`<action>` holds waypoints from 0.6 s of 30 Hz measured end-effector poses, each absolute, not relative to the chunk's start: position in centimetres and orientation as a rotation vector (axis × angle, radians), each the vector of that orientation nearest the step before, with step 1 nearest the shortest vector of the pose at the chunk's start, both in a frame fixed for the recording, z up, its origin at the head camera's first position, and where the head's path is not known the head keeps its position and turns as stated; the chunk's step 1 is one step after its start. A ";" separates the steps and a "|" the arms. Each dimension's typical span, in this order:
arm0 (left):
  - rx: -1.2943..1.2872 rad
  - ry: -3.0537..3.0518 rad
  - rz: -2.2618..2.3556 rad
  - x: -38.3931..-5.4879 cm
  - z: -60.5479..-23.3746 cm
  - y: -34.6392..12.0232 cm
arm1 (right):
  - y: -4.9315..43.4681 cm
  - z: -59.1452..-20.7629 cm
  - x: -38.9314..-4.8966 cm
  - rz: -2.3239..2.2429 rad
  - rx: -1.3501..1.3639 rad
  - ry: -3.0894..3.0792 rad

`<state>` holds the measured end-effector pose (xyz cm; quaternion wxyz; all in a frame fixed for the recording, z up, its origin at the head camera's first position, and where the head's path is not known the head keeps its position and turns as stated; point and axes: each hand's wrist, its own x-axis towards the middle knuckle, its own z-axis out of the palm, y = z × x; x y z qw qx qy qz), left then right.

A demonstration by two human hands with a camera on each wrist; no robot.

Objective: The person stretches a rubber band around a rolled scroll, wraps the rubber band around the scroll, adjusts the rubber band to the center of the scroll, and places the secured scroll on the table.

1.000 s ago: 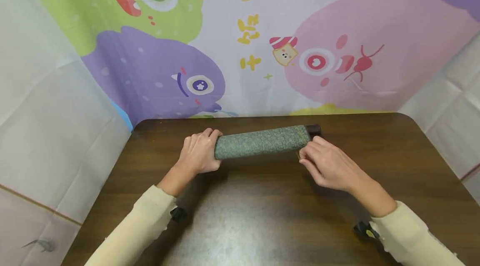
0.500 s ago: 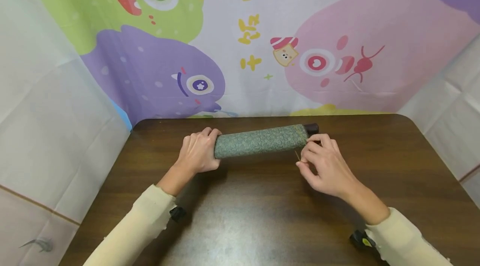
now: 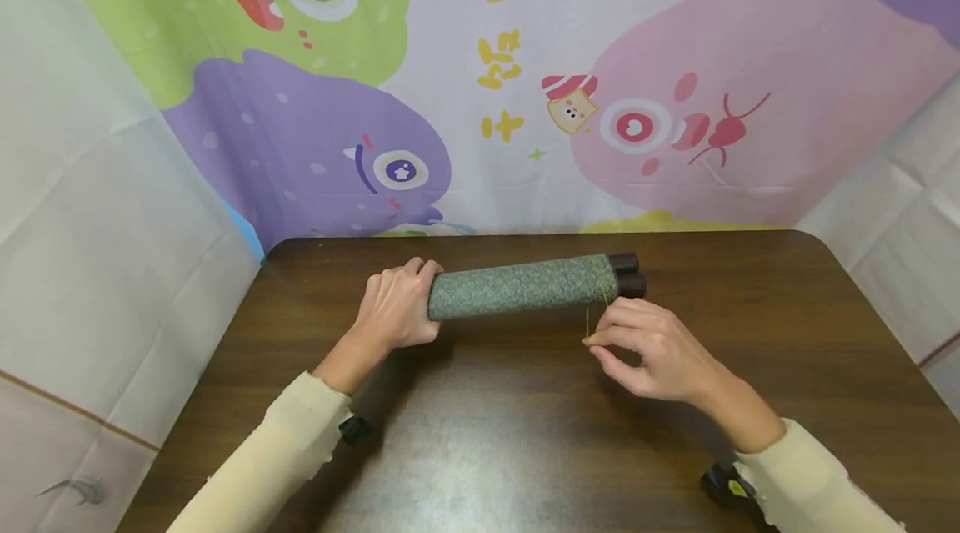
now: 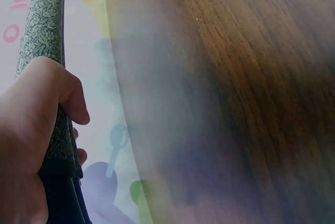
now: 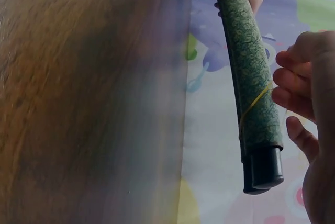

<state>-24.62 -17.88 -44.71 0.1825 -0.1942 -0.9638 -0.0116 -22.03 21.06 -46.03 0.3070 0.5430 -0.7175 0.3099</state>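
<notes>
A rolled scroll (image 3: 525,288) in green floral fabric is held raised above the table, nearly level. Two dark roller ends (image 3: 631,284) stick out at its right side. My left hand (image 3: 397,304) grips the scroll's left end, thumb and fingers wrapped round it, as the left wrist view also shows with the patterned cover (image 4: 43,22). A thin yellow cord (image 5: 255,101) slants across the cover near the right end. Below that end my right hand (image 3: 652,347) pinches a strand of the cord (image 3: 587,323) between thumb and fingers, pulled away from the scroll.
The brown wooden table (image 3: 465,450) spreads beneath both hands. Behind its far edge hangs a cartoon-printed cloth (image 3: 517,183), with pale cloth walls (image 3: 90,266) at either side.
My right hand has shifted down and slightly left from the scroll's end, drawing the cord strand out. Both roller ends now show. My left hand keeps its grip in place.
</notes>
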 end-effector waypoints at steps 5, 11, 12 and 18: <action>-0.572 -2.698 -0.020 -24.5 -44.8 -17.8 | 21.4 -46.1 -21.8 0.848 1.444 -1.975; -0.568 -2.690 -0.023 -24.5 -44.9 -17.7 | 21.6 -46.5 -21.6 1.011 1.414 -2.065; -0.563 -2.691 -0.028 -24.5 -44.9 -17.7 | 21.6 -46.6 -21.5 1.055 1.395 -2.078; -0.531 -2.690 -0.072 -24.6 -44.8 -17.6 | 21.2 -47.1 -21.3 1.343 1.356 -1.977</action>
